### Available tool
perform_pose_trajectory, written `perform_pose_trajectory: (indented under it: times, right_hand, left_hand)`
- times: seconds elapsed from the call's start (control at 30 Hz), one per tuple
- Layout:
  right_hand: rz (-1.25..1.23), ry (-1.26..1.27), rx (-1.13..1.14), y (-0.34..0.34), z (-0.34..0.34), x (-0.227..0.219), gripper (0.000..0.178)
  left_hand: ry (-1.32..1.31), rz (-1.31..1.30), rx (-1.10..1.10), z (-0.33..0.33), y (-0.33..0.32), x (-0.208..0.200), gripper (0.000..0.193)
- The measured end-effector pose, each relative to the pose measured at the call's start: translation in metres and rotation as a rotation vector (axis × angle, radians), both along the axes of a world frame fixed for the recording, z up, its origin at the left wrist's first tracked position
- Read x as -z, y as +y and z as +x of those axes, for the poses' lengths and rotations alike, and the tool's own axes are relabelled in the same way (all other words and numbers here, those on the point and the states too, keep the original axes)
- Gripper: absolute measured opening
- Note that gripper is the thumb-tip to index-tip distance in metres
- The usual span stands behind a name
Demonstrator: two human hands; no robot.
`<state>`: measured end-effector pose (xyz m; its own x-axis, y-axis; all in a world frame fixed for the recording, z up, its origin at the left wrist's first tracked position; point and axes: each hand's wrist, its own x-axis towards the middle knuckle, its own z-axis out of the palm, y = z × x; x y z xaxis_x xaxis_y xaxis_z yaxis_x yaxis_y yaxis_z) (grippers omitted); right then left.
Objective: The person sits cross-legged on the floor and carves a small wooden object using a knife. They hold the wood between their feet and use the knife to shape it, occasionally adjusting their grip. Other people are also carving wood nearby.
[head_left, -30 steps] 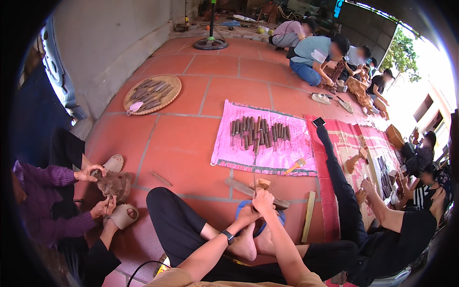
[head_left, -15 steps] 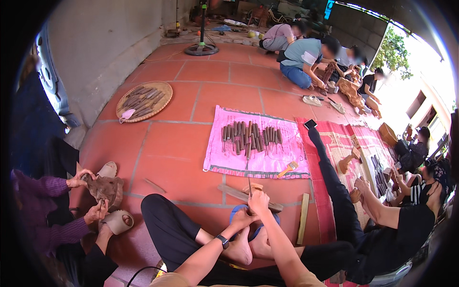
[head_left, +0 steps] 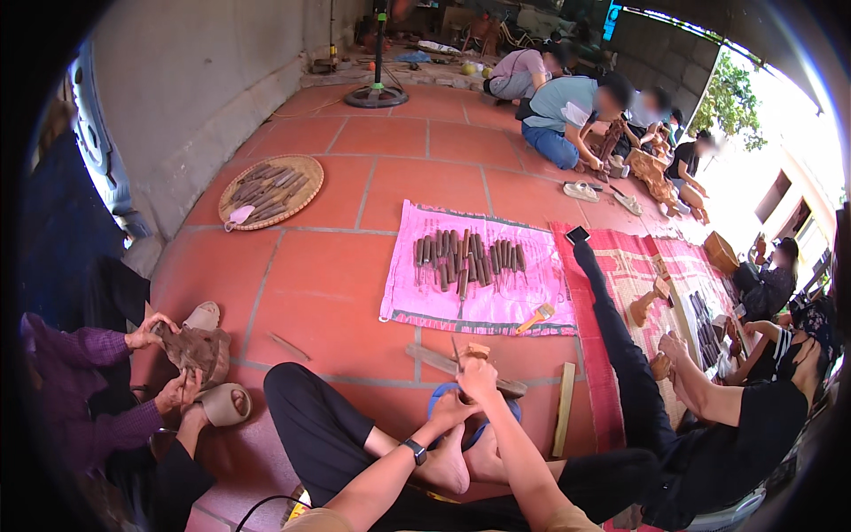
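My right hand (head_left: 479,379) is closed around a carving chisel, whose thin blade (head_left: 456,348) sticks up beyond the fingers. My left hand (head_left: 449,410), below it and wearing a dark watch (head_left: 414,451) at the wrist, is closed too; what its fingers hold is hidden. Just past my right knuckles shows a small light-brown wood piece (head_left: 478,351). A wooden board (head_left: 429,357) lies on the floor beneath, running behind my hands. Blue slippers (head_left: 512,409) lie by my bare feet. Ahead, on a pink cloth (head_left: 403,275), several dark-handled chisels (head_left: 454,257) are laid out.
A paintbrush (head_left: 535,318) lies on the cloth's near right corner. A light wooden strip (head_left: 564,410) lies to my right. A round woven tray (head_left: 306,193) with more tools is at far left. People sit both sides; the left one holds a brown carving (head_left: 195,348).
The chisel's blade leans a little more to the left and my right hand sits slightly lower. The whole view has shifted slightly.
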<state>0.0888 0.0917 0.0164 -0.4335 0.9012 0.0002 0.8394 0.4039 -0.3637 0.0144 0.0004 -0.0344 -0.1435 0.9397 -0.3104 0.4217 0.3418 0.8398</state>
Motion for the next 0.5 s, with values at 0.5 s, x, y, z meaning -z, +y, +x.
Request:
perform_pose_trajectory:
  times: [0.5]
  right_hand:
    - [0.061,0.034,0.085,0.010,0.009,0.000,0.013]
  left_hand:
    - [0.005,-0.142,0.041,0.000,0.006,-0.016,0.095]
